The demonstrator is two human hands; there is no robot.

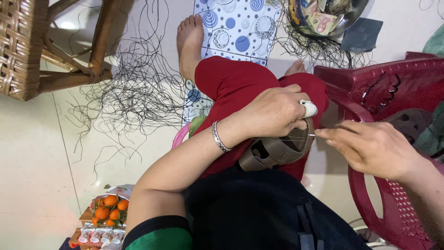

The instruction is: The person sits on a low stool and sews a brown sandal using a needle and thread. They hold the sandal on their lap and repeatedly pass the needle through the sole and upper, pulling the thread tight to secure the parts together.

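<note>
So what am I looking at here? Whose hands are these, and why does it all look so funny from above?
The camera sits on a person's head and looks down, so you see their own lap and arms. The left hand, with a white guard on one finger, holds a brown sandal against the red-clothed knee. The right hand pinches a thin needle right at the sandal's edge. On the pale floor lie loose black threads, a dotted mat, a dark red plastic chair, a wicker chair and oranges.
</note>
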